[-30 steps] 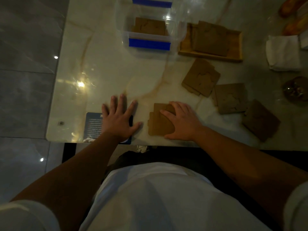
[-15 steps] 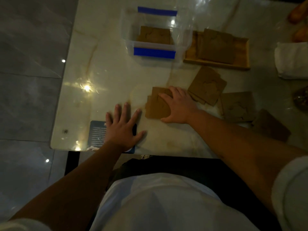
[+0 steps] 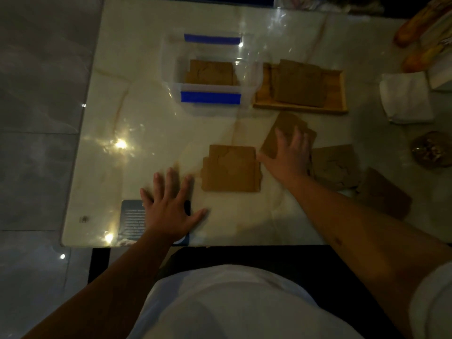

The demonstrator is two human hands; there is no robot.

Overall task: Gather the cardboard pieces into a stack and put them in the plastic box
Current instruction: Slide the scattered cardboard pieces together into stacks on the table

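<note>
A small stack of brown cardboard pieces (image 3: 231,168) lies free on the marble table in front of me. My right hand (image 3: 287,155) rests flat, fingers spread, on a tilted cardboard stack (image 3: 281,129) just to its right. Two more cardboard pieces (image 3: 335,165) (image 3: 382,193) lie further right. The clear plastic box (image 3: 210,95) with blue handles stands at the back and holds cardboard (image 3: 211,72). My left hand (image 3: 168,209) lies flat and spread on the table near the front edge, holding nothing.
A wooden tray (image 3: 338,94) with more cardboard (image 3: 299,83) sits right of the box. A folded white cloth (image 3: 406,99) and a dark round object (image 3: 431,149) are at the far right. A dark blue card (image 3: 132,218) lies under my left hand. The table's front edge is close.
My right hand pushed the near stack away from the table edge, let it go, and moved right onto the tilted stack. My left hand stayed in place.
</note>
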